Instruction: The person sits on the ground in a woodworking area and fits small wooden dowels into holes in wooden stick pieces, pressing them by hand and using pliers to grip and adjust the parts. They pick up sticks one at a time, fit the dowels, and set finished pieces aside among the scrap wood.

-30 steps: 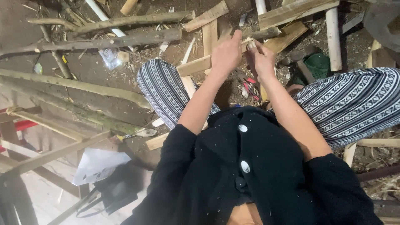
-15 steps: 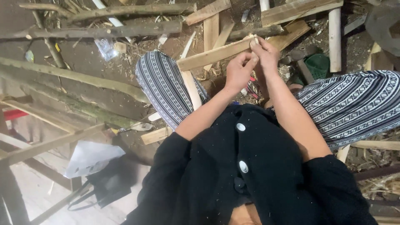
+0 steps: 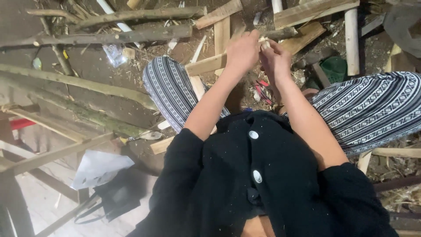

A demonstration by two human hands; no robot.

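I sit with striped trouser legs [image 3: 175, 90] spread over a dirt floor strewn with wood. My left hand [image 3: 242, 50] and my right hand [image 3: 276, 59] meet out in front of me, fingers pinched together on a small pale piece of wood [image 3: 264, 41]. Both hands hover just above a flat wooden plank [image 3: 206, 66] that lies across the ground between my knees. What exactly the small piece is stays hard to tell, as the fingers cover most of it.
Long branches and poles [image 3: 109, 33] lie at the top left, sawn planks [image 3: 307, 11] at the top right. A green container [image 3: 334, 68] sits by my right knee. White paper [image 3: 98, 169] and a black bag [image 3: 118, 197] lie lower left.
My two hands have drawn closer together and now both pinch the small pale piece. The view shifted slightly; my arms stayed stretched out in front.
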